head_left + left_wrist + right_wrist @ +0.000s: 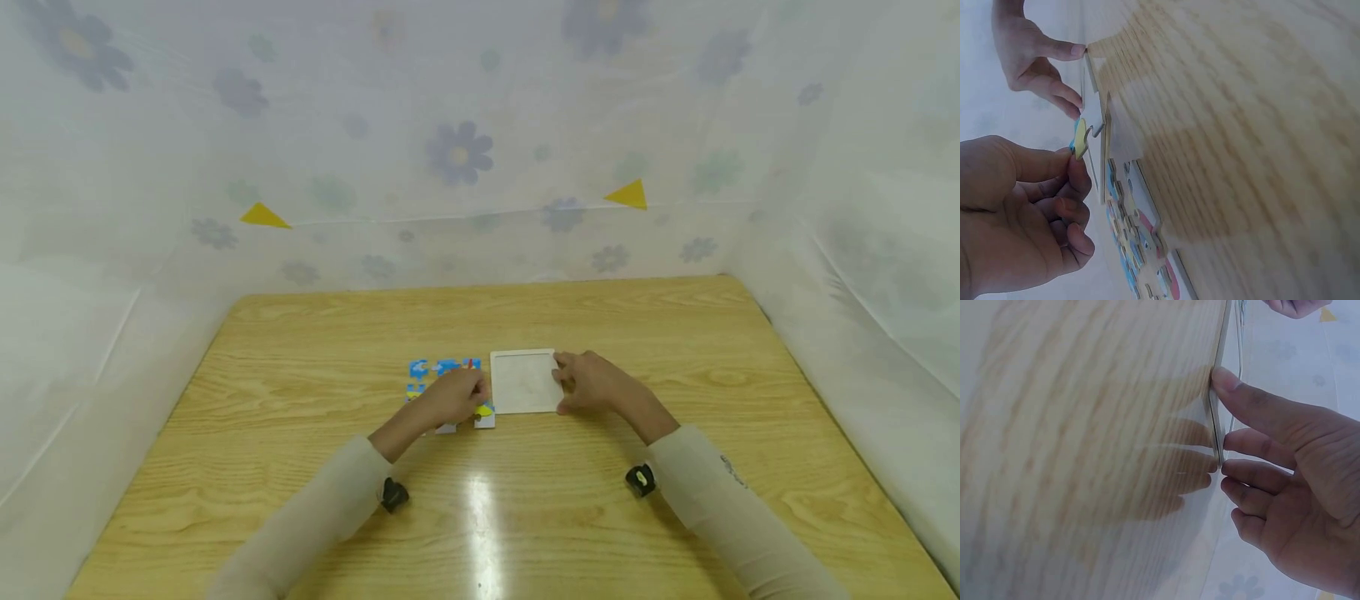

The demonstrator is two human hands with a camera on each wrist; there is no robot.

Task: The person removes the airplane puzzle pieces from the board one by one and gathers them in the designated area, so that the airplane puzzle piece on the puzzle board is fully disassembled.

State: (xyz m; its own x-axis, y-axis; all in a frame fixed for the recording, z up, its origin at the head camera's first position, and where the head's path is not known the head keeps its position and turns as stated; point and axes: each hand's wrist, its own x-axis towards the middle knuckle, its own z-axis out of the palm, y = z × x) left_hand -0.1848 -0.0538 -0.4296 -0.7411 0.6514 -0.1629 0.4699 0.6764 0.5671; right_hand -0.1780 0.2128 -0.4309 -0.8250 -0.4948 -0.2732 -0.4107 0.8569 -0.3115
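Note:
My left hand (453, 397) pinches a jigsaw piece (1080, 139) between thumb and fingertips; yellow, blue and white show on it. In the left wrist view this piece is tilted up and overlaps the left side of the white square puzzle tray (525, 385). The tray lies flat on the table with a raised rim and no pieces inside. My right hand (591, 380) grips the tray's right side, thumb at the near corner and fingertips along the edge. Several loose blue, yellow and white puzzle pieces (418, 368) lie left of the tray, partly hidden under my left hand.
The wood-grain table (315, 350) carries the tray and pieces near its middle. Behind it hangs a pale flowered curtain (457, 242) with two yellow triangles, and similar sheets close off both sides. A black wrist camera (393, 495) hangs below the left sleeve.

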